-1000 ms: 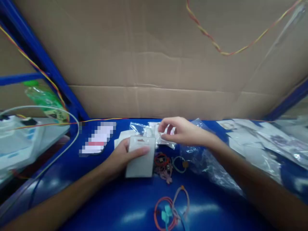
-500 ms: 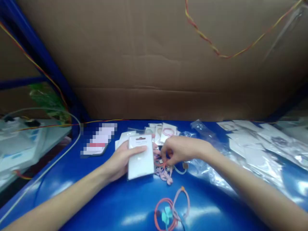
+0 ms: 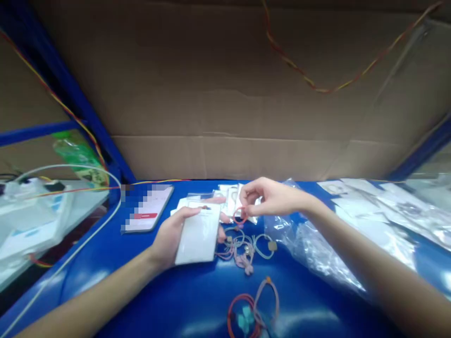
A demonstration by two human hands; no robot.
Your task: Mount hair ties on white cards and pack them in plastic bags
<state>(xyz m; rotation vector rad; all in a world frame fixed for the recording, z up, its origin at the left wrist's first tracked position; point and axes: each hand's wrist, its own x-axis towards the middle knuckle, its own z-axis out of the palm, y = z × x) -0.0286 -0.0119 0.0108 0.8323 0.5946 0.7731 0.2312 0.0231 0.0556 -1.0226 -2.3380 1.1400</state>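
Observation:
My left hand (image 3: 169,237) grips a white backing card (image 3: 198,237), thumb across its upper part and fingers behind it. Pinched between the fingertips of my right hand (image 3: 264,197) hangs a red hair tie (image 3: 240,216), held above the blue table. Below it lies a small heap of pastel hair ties (image 3: 243,251), one of them with a pearl-like bead. A pale hair tie with a square tan charm (image 3: 272,245) is at the heap's right. Nearer me are a coral hair tie (image 3: 230,314) with a turquoise ornament and a lilac hair tie (image 3: 276,300).
White cards in clear sleeves (image 3: 230,197) lie behind my hands. A phone (image 3: 150,211) rests at the left. Clear plastic bags (image 3: 324,253) and more packed cards (image 3: 369,206) spread at the right. A cardboard wall (image 3: 229,112) closes the back; a pale cable (image 3: 75,239) crosses the left side.
My right hand has lifted the red hair tie up and away from the heap. My left hand has tilted the card and shifted slightly left.

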